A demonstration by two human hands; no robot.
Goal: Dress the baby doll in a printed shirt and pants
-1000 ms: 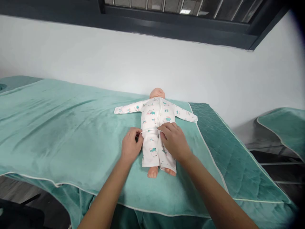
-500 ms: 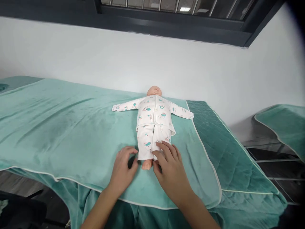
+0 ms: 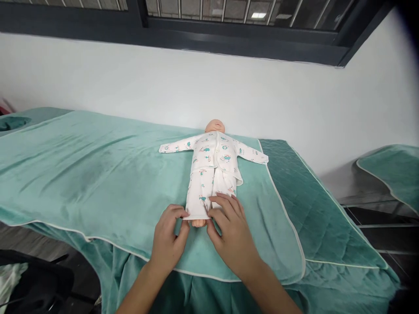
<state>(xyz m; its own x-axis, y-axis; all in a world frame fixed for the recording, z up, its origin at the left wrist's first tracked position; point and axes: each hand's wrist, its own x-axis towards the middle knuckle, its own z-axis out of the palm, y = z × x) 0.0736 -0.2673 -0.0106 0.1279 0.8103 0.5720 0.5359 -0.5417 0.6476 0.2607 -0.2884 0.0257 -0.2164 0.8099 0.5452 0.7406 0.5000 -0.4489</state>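
Observation:
A baby doll (image 3: 215,126) lies on its back with its head toward the wall and both arms spread. It wears a white printed jacket (image 3: 212,152) and matching trousers (image 3: 199,192). My left hand (image 3: 170,233) pinches the outer corner of the cuff on the trouser leg at the left. At that cuff's inner corner, my right hand (image 3: 231,231) pinches the hem and covers the lower part of the other leg. Between my hands the cuff is stretched flat, and the toes of one foot (image 3: 198,223) show just below it.
Under the doll a green blanket (image 3: 131,183) with pale edging covers the bed. A quilted green cover (image 3: 314,218) shows at the right. Behind are a white wall (image 3: 163,83) and a dark window frame (image 3: 245,37). A black chair (image 3: 36,279) stands at lower left.
Both hands have closed on the left-side trouser cuff and pulled it wider and slightly left. More of the foot is now covered. The view has shifted slightly.

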